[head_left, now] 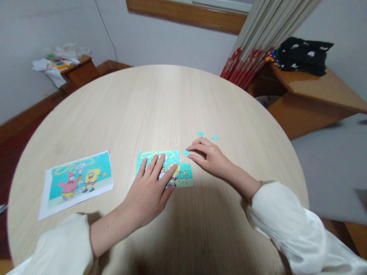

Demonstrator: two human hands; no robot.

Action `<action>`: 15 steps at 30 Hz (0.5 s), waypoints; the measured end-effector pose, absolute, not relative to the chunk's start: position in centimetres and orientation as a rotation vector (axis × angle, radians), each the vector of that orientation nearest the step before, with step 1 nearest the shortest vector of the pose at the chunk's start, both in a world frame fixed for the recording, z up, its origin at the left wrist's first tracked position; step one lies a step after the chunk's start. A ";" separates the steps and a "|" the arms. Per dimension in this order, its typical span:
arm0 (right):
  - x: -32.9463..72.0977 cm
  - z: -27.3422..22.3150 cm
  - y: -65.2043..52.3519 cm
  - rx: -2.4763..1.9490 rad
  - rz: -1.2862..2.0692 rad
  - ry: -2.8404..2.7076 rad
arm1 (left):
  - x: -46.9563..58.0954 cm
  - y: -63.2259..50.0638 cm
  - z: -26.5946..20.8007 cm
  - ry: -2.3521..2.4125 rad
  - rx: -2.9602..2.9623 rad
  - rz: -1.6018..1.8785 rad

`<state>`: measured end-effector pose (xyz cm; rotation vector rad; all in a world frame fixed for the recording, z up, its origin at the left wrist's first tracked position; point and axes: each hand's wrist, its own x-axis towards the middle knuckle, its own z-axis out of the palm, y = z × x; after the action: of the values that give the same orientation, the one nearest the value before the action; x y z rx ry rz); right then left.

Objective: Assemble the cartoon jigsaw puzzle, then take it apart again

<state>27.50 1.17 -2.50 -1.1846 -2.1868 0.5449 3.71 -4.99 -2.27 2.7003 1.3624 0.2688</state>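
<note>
A jigsaw puzzle [185,181] of a cartoon scene lies on the table, with a gap at its upper right corner. My left hand [150,187] rests flat on it with fingers spread, covering much of its left and lower part. Beside that gap, my right hand [210,156] pinches a turquoise puzzle piece [186,152] between thumb and fingers, just right of the joined pieces. Two loose turquoise pieces, one puzzle piece [200,134] and another puzzle piece [215,138], lie just beyond my right hand.
A printed reference picture [80,179] on white paper lies at the left of the round wooden table [160,99]. Past the table stand a small cabinet with papers [82,70] at left, a curtain [258,42], and a wooden stand [321,91] bearing dark cloth [305,55] at right.
</note>
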 end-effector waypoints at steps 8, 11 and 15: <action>27.4 -2.5 1.2 -1.180 0.537 -2.187 | 3.7 -5.0 -2.3 1.350 2.695 0.281; 27.4 -2.5 1.1 -1.178 0.532 -2.188 | 3.7 -5.0 -2.3 1.354 2.699 0.268; 27.4 -2.5 1.1 -1.168 0.532 -2.189 | 3.8 -5.0 -2.2 1.375 2.707 0.255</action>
<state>27.45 1.10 -2.49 -1.1683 -2.1893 0.5320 3.79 -5.03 -2.23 2.7069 1.3754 0.2549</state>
